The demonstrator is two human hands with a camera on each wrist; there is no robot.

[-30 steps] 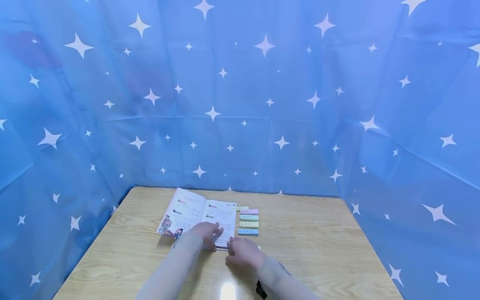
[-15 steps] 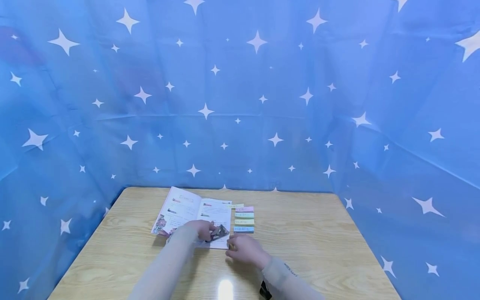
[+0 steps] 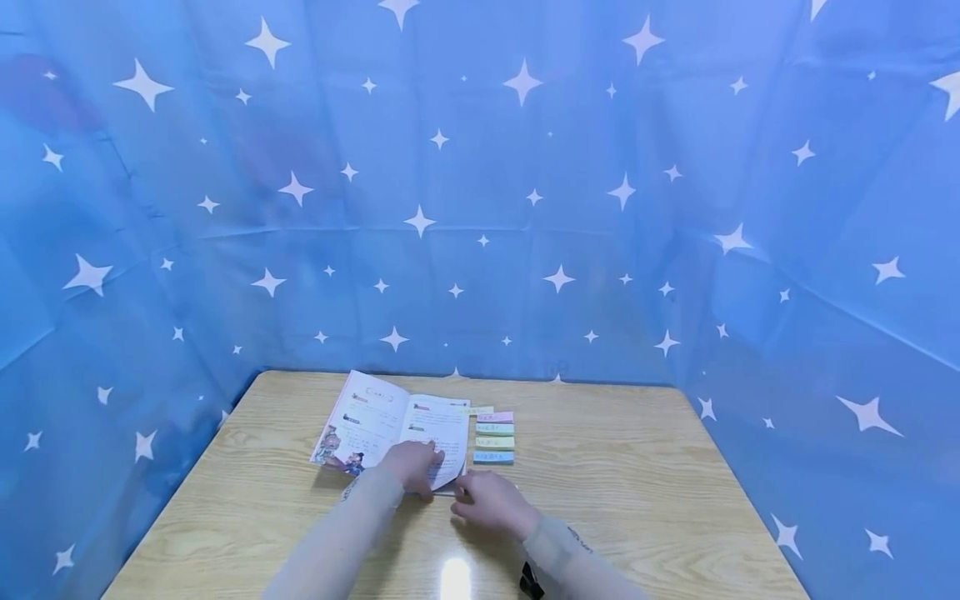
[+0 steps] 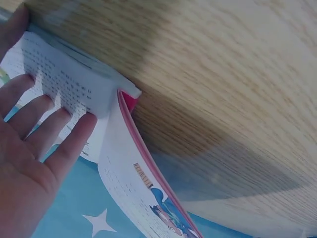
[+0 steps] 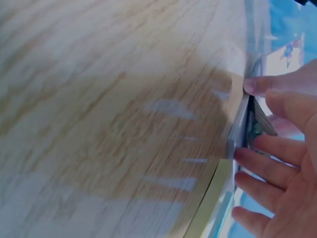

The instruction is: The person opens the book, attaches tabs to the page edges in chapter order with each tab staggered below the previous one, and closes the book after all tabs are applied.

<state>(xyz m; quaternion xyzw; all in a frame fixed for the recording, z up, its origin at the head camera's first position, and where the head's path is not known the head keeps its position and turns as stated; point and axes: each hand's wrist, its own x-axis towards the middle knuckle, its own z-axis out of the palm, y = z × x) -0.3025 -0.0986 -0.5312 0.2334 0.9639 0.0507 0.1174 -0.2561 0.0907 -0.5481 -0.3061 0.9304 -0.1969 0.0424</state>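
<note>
An open book [image 3: 378, 417] with printed text and cartoon figures lies left of the table's middle. My left hand [image 3: 412, 465] rests on the lower part of its right page. In the left wrist view, the spread, nearly straight fingers [image 4: 79, 134] press on the text and the left page stands raised. At the lower right corner, my right hand [image 3: 491, 502] pinches the page edges between thumb and index finger. The right wrist view shows the thumb [image 5: 251, 86] on the book's edge, a dark gap between pages beside it, and the other fingers loosely extended.
Several coloured sticky note pads [image 3: 494, 443], handwritten on, lie in a column right of the book. One yellow pad [image 3: 480, 410] sticks out at the book's top right corner. A wooden table [image 3: 637, 483] bears everything, with a blue star-patterned curtain [image 3: 480, 192] behind.
Half a second ago a page with a dark picture showed lifted under my left hand; now a text page lies there, its lower right corner raised by my right hand. The camera shifted slightly.
</note>
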